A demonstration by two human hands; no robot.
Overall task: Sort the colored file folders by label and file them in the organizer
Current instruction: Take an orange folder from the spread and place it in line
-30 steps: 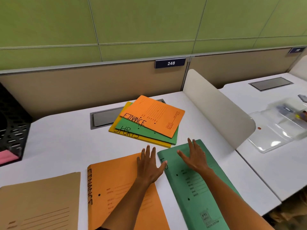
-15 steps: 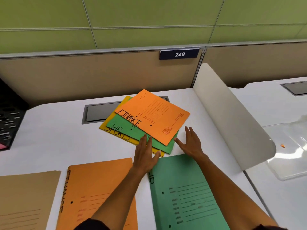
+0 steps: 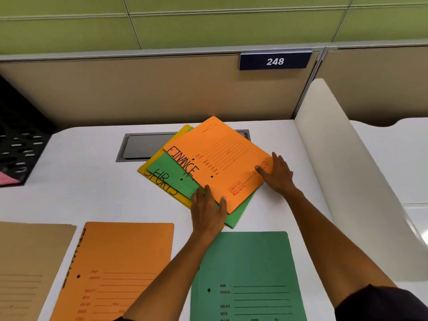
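A fanned stack lies mid-desk. On top is an orange folder (image 3: 222, 156) marked FINANCE. Under it lie a green folder (image 3: 172, 176) marked HR and a yellow folder (image 3: 159, 181) marked SPORTS. My left hand (image 3: 208, 206) grips the orange folder's near corner, thumb on top. My right hand (image 3: 276, 174) holds its right edge, fingers on the cover. Near me three folders lie flat and apart: a second orange folder (image 3: 120, 260), a second green folder (image 3: 245, 265) and a tan folder (image 3: 27, 262). The black organizer (image 3: 18, 140) stands at the far left, partly out of view.
A white curved divider (image 3: 342, 163) walls off the desk's right side. A grey cable hatch (image 3: 143, 147) sits behind the stack. A tan partition with a plate reading 248 (image 3: 275, 61) closes the back. Something pink (image 3: 8, 179) lies in the organizer.
Both hands left the near green folder and moved forward to the stack. They now hold the top orange FINANCE folder. The view has tilted down and closer.
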